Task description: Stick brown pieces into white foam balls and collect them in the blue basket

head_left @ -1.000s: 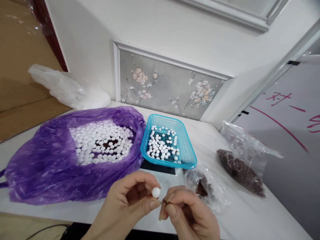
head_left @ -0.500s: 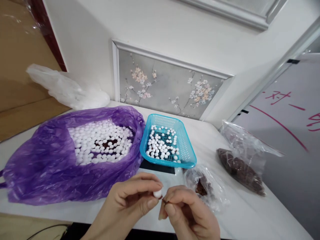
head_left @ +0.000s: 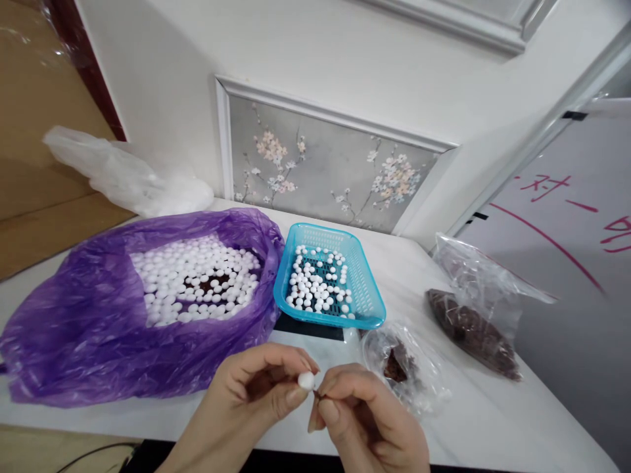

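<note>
Between the thumb and fingers of my left hand [head_left: 261, 391] is a small white ball [head_left: 306, 381]. Close to its right side, my right hand [head_left: 367, 414] pinches a tiny dark brown piece [head_left: 319, 395], too small to name; its tip is at the ball's edge, and I cannot tell whether it touches. Beyond my hands stands a blue plastic basket [head_left: 367, 289] with many similar white balls inside. On the left, a purple plastic bag [head_left: 83, 315] lies open, filled with white balls and a patch of dark brown bits [head_left: 210, 282].
Right of the basket lies an open clear bag [head_left: 414, 378] with reddish-brown material. Farther right is a zip bag [head_left: 473, 328] of brown contents. A whitish plastic bag [head_left: 128, 177] rests at the back left. A whiteboard [head_left: 566, 263] with red writing borders the right side.
Both hands appear slightly farther left in view, along with the whole scene. The white ball has turned a little in my left fingers; both pinches are kept.
</note>
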Demonstrator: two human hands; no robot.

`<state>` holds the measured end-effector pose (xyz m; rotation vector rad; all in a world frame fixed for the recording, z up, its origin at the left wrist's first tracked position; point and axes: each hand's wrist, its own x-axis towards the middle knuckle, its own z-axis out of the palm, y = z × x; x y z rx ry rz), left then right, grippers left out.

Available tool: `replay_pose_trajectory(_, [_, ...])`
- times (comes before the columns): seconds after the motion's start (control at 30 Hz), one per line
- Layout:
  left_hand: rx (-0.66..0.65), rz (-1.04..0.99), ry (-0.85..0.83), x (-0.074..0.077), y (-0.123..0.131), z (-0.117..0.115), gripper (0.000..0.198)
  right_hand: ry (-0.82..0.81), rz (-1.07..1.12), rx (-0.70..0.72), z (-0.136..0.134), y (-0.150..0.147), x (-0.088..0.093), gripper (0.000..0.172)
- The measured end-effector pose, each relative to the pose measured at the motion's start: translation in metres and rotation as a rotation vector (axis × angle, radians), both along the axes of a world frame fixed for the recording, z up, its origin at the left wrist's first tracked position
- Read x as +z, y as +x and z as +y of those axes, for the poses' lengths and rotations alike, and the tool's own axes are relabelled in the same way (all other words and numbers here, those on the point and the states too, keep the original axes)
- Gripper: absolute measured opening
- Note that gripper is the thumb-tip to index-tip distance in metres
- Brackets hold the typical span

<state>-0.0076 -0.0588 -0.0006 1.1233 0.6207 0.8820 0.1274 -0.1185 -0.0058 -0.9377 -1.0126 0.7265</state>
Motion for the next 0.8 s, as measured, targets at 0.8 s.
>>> replay_pose_trajectory(0.8, [0.076, -0.057, 0.059, 0.000, 0.005, 0.005, 0.020, -0.183, 0.194, 0.154, 0.003, 0.006, -0.002, 0.009])
